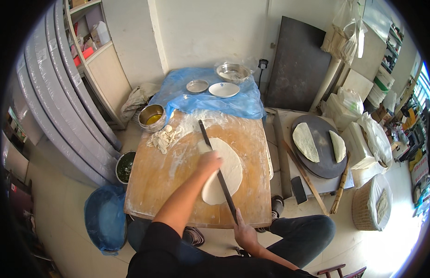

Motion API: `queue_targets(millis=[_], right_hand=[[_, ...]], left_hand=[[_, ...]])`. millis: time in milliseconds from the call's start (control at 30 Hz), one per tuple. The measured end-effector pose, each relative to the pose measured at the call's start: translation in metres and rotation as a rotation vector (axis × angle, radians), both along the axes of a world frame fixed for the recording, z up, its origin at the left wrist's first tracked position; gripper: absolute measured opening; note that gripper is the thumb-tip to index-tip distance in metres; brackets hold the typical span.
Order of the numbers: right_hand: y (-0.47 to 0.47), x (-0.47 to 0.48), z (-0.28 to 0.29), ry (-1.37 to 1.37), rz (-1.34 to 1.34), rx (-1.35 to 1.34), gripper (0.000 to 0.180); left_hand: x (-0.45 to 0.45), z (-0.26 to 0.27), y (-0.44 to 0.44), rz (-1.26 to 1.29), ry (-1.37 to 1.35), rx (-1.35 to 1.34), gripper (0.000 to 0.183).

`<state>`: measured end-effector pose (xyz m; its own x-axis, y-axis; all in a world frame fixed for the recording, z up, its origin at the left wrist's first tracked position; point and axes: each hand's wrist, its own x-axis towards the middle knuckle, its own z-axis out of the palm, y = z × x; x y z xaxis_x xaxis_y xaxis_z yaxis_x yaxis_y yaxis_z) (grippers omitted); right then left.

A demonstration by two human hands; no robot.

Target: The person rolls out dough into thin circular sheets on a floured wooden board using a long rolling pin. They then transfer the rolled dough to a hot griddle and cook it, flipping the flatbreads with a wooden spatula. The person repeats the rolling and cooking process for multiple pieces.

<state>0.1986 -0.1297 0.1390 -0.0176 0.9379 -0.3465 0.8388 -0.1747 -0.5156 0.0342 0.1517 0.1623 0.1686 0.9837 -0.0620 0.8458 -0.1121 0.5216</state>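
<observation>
A long, dark flat stick (225, 189) lies slantwise across a thin oval sheet of dough (230, 163) on the floured wooden board (152, 187). Its near end is gripped by my right hand (245, 233), index finger stretched along it, at the board's front edge. My left hand (209, 162) is curled at the stick's middle, over the dough. Motion blurs that hand, so its grip is unclear. Just beyond its fingers shows a pale, blurred flat piece (203, 146), perhaps a scraper or a dough edge. Dough scraps (163, 139) lie at the board's left.
A metal bowl of yellow oil (152, 114) stands at the board's far left corner. Blue plastic sheeting (176, 81) bears a white dish (224, 90) and metal bowls. Rightward, a round griddle (317, 139) carries two folded flatbreads. A phone (298, 190) lies near it.
</observation>
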Motion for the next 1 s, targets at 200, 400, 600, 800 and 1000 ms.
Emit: queue_targets(millis=[200, 400, 600, 800, 1000], right_hand=[[0.006, 0.015, -0.011, 0.354, -0.108, 0.061, 0.072], [0.032, 0.091, 0.032, 0.503, 0.066, -0.003, 0.066], [0.109, 0.205, 0.104, 0.133, 0.356, -0.300, 0.056], [0.231, 0.202, 0.045, -0.204, 0.386, -0.113, 0.043], [0.369, 0.203, 0.035, -0.209, 0.240, 0.562, 0.037]], left_hand=[[0.099, 0.020, 0.011, -0.184, -0.315, 0.009, 0.038], [-0.043, 0.034, 0.037, -0.645, 0.122, 0.434, 0.040], [-0.148, 0.050, 0.012, -0.605, 0.427, 0.211, 0.060], [-0.170, 0.016, 0.024, -0.495, 0.636, -0.281, 0.077], [-0.197, 0.019, 0.110, -0.205, 0.509, 0.360, 0.063]])
